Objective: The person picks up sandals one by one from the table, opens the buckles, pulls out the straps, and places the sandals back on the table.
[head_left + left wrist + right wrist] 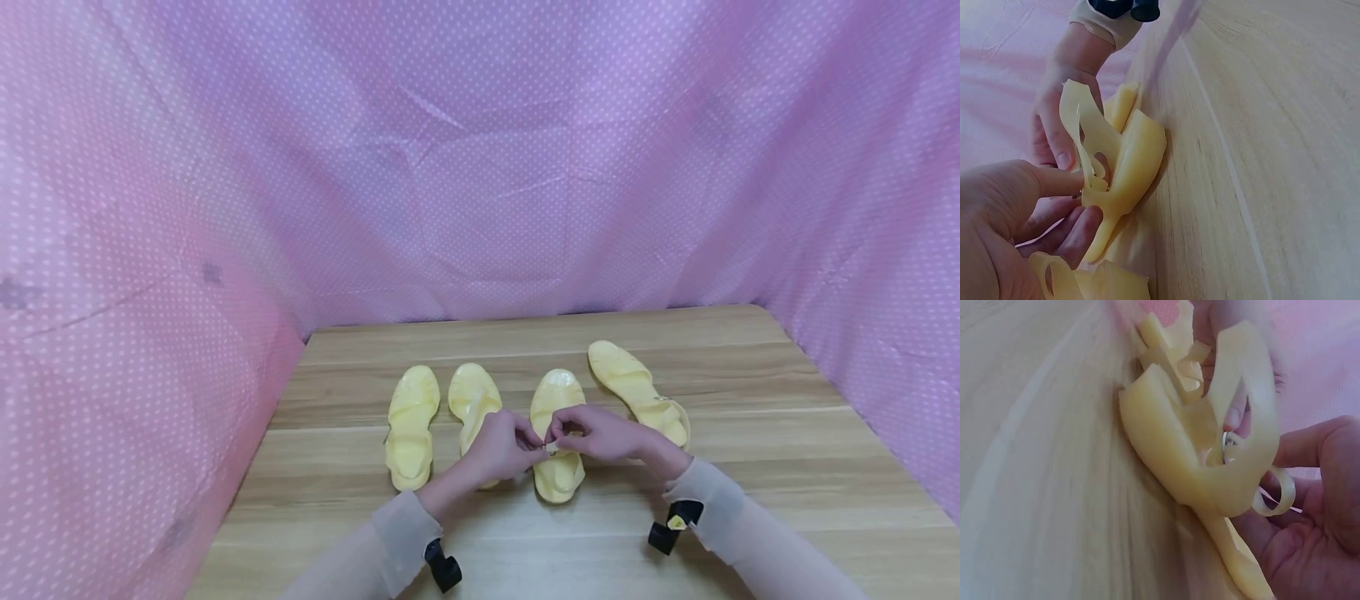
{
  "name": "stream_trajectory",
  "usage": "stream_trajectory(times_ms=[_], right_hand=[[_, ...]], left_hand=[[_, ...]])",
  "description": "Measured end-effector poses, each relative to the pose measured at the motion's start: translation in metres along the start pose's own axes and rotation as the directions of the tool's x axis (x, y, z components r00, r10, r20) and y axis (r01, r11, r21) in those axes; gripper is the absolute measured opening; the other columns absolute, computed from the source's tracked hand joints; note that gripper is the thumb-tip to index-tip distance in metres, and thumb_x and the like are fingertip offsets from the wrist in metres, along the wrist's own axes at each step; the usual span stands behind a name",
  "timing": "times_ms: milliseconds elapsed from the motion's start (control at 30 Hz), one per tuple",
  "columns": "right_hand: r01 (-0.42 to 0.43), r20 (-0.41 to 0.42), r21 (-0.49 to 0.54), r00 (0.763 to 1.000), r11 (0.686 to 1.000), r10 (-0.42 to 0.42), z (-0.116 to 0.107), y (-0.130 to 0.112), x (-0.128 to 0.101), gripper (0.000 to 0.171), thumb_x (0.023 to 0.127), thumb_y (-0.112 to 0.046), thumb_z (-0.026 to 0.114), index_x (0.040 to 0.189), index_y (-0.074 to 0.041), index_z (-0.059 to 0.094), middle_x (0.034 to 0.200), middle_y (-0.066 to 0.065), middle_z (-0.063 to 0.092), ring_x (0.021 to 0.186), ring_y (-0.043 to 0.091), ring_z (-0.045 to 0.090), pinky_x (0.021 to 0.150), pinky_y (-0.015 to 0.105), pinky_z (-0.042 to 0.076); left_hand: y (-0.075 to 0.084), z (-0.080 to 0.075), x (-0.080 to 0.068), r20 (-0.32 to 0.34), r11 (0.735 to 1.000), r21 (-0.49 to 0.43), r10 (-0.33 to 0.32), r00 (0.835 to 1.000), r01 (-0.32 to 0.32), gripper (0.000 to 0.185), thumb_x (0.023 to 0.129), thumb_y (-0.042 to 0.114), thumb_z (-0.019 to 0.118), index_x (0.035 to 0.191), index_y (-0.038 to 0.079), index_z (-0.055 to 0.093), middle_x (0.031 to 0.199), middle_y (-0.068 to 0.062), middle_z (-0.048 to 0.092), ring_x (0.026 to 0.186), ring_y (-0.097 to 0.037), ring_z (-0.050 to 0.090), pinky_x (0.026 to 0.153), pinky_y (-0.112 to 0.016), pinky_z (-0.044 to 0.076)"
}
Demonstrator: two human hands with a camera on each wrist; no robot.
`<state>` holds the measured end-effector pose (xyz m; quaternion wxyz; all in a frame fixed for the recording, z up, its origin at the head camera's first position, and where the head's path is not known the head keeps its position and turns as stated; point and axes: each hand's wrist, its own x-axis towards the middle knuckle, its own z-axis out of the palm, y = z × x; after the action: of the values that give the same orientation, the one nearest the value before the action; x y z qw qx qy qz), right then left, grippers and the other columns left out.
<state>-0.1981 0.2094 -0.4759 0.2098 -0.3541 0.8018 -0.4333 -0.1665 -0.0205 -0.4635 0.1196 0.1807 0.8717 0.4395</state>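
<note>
Working at the ankle strap (558, 442) of the third sandal (557, 433) from the left, both hands meet just below the middle of the head view. The left hand (504, 446) and the right hand (607, 435) each have fingertips curled onto the strap from either side, pinching it — neither lies flat or slack. In the right wrist view a small metal buckle (1229, 439) shows at the heel of the sandal (1210, 456), with the loose strap end (1275, 490) curling free beside it near the right hand (1316, 506); the strap looks not yet pulled through and settled, though the pin itself is too small to read. The left wrist view shows the strap (1082, 134) standing up in a loop, the left hand (1016, 219) at lower left gripping its base.

Four sandals lie in a row on the table (750, 433), toes toward the top of the frame. The two at left (411, 425) (472, 400) lie side by side, the one at right (637, 392) is angled outward — whether their straps are fastened cannot be told from here. As a judgement, the buckling of this one is midway, and at least it remains to be finished.
</note>
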Motion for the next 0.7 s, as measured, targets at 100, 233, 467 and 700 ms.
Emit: stream_trajectory(times_ms=[100, 233, 467, 700], right_hand=[[-0.035, -0.059, 0.011, 0.998, 0.999, 0.036, 0.004, -0.003, 0.002, 0.013, 0.106, -0.016, 0.064, 0.095, -0.012, 0.067, 0.093, -0.003, 0.067, 0.087, 0.006, 0.060, 0.079, 0.022, 0.049], [-0.082, -0.192, 0.003, 0.978, 0.997, 0.081, 0.013, -0.017, 0.008, 0.017, 0.107, -0.022, 0.065, 0.094, -0.012, 0.069, 0.089, 0.000, 0.071, 0.076, 0.007, 0.061, 0.068, 0.022, 0.050], [-0.122, -0.378, -0.005, 0.919, 0.992, 0.111, 0.023, -0.032, 0.020, 0.023, 0.105, -0.023, 0.068, 0.086, -0.010, 0.072, 0.080, -0.001, 0.066, 0.061, 0.004, 0.049, 0.054, 0.020, 0.041], [-0.042, -0.320, 0.014, 0.946, 0.999, 0.044, 0.020, -0.031, 0.021, 0.021, 0.108, -0.024, 0.063, 0.116, -0.005, 0.067, 0.103, 0.016, 0.074, 0.084, 0.021, 0.070, 0.067, 0.025, 0.057]], left_hand=[[-0.001, -0.001, 0.000, -0.003, 1.000, 0.001, 0.020, 1.000, -0.020, 0.014, 0.082, 0.011, 0.090, 0.089, 0.005, 0.079, 0.080, -0.004, 0.078, 0.066, 0.001, 0.066, 0.064, -0.015, 0.057], [0.003, -0.008, 0.001, -0.005, 0.997, 0.025, 0.070, 0.998, -0.070, 0.027, 0.081, 0.008, 0.089, 0.104, 0.000, 0.076, 0.087, -0.009, 0.078, 0.071, -0.006, 0.072, 0.067, -0.015, 0.058], [0.008, -0.017, 0.002, -0.003, 0.992, 0.064, 0.105, 0.994, -0.105, 0.037, 0.082, 0.012, 0.090, 0.114, 0.001, 0.075, 0.091, -0.010, 0.080, 0.075, -0.008, 0.075, 0.067, -0.015, 0.058], [0.010, -0.027, 0.002, -0.021, 0.978, 0.185, 0.103, 0.994, -0.097, 0.064, 0.081, 0.030, 0.092, 0.134, 0.004, 0.069, 0.113, -0.010, 0.079, 0.101, -0.025, 0.076, 0.083, -0.026, 0.059]])
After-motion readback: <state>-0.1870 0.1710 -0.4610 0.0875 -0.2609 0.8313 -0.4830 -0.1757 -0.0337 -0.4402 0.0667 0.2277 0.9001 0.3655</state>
